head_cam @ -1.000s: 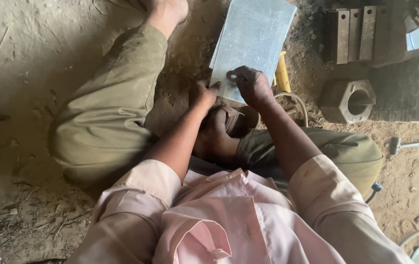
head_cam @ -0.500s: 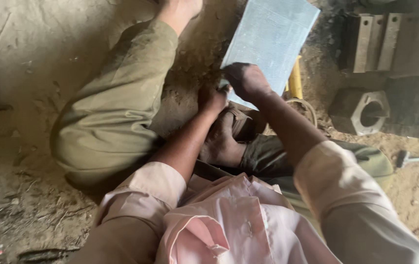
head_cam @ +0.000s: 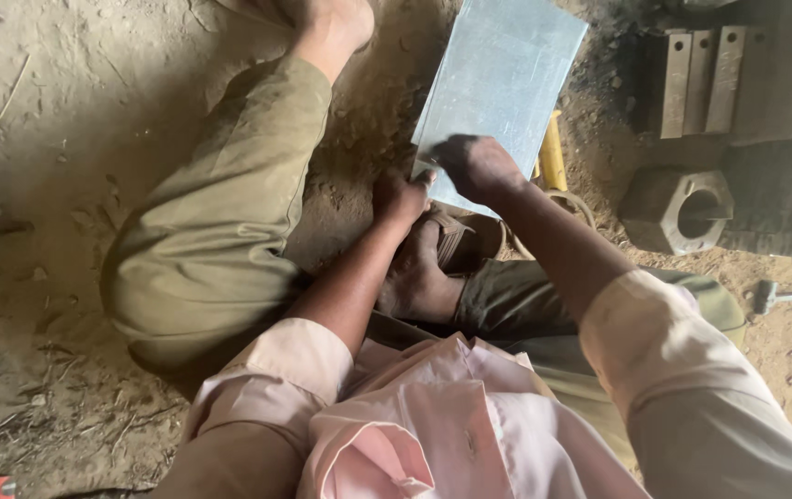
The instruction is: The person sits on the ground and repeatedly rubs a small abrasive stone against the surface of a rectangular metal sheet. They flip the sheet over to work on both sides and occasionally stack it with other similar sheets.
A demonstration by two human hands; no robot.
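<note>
Gripping: right hand [head_cam: 475, 166] clasped metal sheet [head_cam: 502, 83] at its 6 o'clock edge
Left hand [head_cam: 401, 196]: pinched sheet's 7 o'clock corner

Dirt-floor metal workshop, large steel nut [head_cam: 682, 211], metal brackets [head_cam: 701, 79]

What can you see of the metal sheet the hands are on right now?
The metal sheet is a flat, pale grey rectangle with a dull, faintly scratched sheen, looking like thin galvanised steel. It lies tilted on the dirt floor, its far corners toward the top of the view. The right hand rests on its near edge, and the left hand touches its near left corner. A yellow bar pokes out from under its right side. No bends or holes show.
</note>
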